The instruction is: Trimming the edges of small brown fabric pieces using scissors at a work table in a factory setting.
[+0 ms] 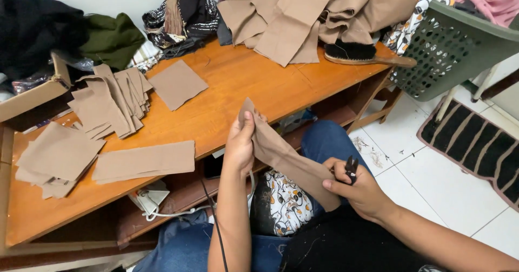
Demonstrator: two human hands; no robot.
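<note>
My left hand (240, 145) grips the upper end of a long tan fabric strip (286, 161), held up over my lap in front of the table edge. My right hand (359, 188) pinches the strip's lower end and also holds small black scissors (351, 169), blades pointing up. The strip stretches diagonally between both hands, above my blue jeans (324, 142) and a patterned black-and-white cloth (281, 201).
An orange wooden table (232, 83) carries stacks of cut tan pieces (108, 101), a single square piece (177, 84), a long folded piece (143, 161), a heap of tan fabric (303, 12) and a brush (357, 53). A green basket (454, 47) stands at right; a cardboard box (32, 96) at left.
</note>
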